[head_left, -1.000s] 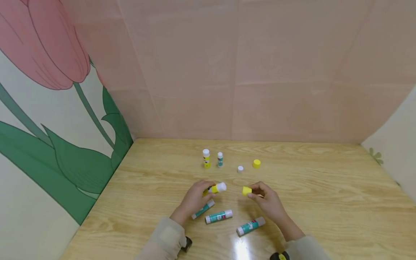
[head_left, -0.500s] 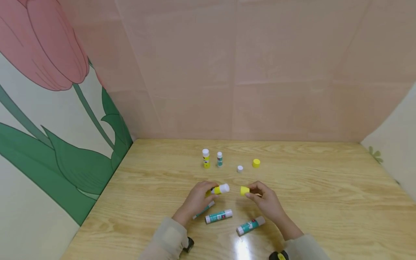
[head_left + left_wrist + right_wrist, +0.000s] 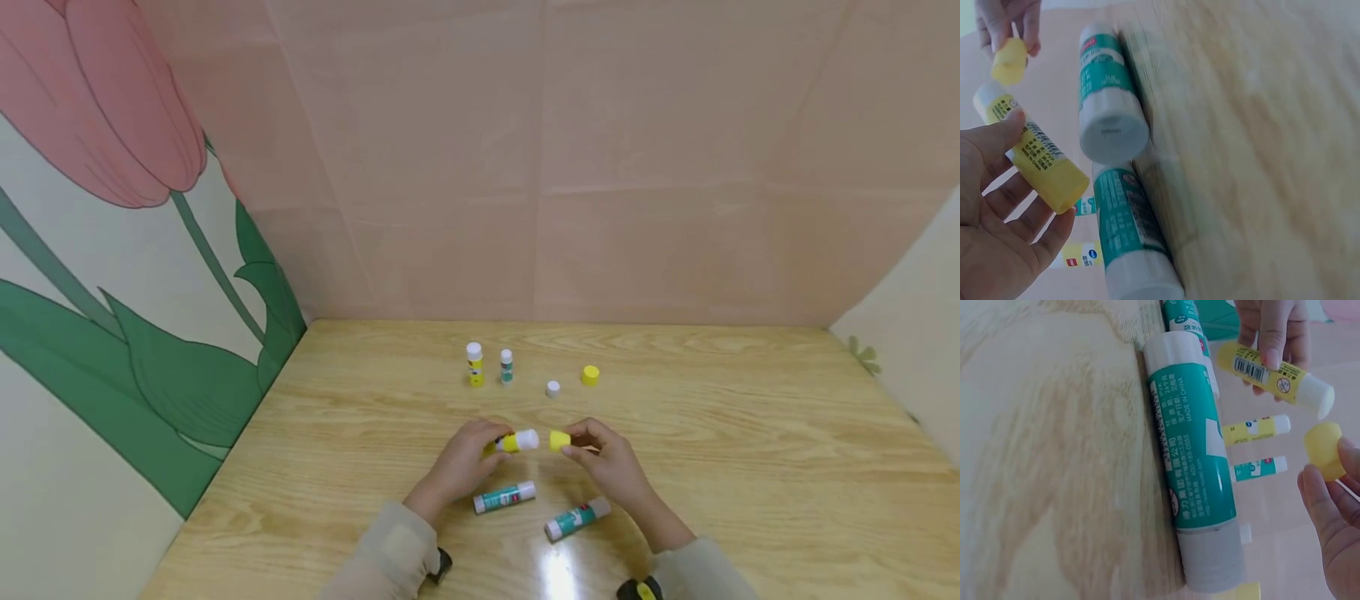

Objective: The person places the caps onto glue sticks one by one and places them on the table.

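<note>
My left hand (image 3: 459, 463) grips a yellow glue stick (image 3: 1041, 155) with a white end (image 3: 528, 439), which points to the right. My right hand (image 3: 613, 468) pinches a yellow cap (image 3: 559, 441) between thumb and fingers. A small gap separates the cap from the white end, and the two are roughly in line above the table. In the right wrist view the cap (image 3: 1324, 450) is held just below the white end (image 3: 1316, 397).
Two teal glue sticks (image 3: 505, 497) (image 3: 577, 519) lie in front of the hands. Farther back stand a yellow glue stick (image 3: 475, 365) and a small teal one (image 3: 507, 367), beside a small white cap (image 3: 552, 389) and another yellow cap (image 3: 591, 376).
My left hand has moved right with the glue stick, hiding the teal stick below it. My right hand has shifted slightly left with the cap, so the gap has narrowed.
</note>
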{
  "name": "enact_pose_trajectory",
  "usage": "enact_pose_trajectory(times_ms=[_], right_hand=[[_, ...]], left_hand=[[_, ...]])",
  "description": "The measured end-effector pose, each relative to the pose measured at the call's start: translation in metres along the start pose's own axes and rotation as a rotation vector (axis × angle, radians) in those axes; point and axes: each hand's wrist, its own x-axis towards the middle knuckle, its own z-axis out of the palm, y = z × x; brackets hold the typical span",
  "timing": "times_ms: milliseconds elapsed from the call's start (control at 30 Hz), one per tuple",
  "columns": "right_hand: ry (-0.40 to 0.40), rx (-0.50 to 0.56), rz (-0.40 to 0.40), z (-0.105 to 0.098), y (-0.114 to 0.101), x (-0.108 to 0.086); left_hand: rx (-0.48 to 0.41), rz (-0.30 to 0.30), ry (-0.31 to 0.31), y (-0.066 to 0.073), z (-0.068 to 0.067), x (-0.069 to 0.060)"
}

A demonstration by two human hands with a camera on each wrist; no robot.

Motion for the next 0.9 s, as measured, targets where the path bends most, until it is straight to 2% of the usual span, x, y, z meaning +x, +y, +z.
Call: enact_pose_trajectory(times_ms=[400, 900], right_hand=[[-0.002, 0.027, 0.027, 0.005, -0.0038, -0.001], [-0.058, 0.056, 0.014, 0.0053, -0.0071, 0.0014]], left_hand=[[0.01, 0.009, -0.02, 0.004, 0.0044, 0.0016], [0.05, 0.023, -0.03, 0.0035, 0.0068, 0.0034]])
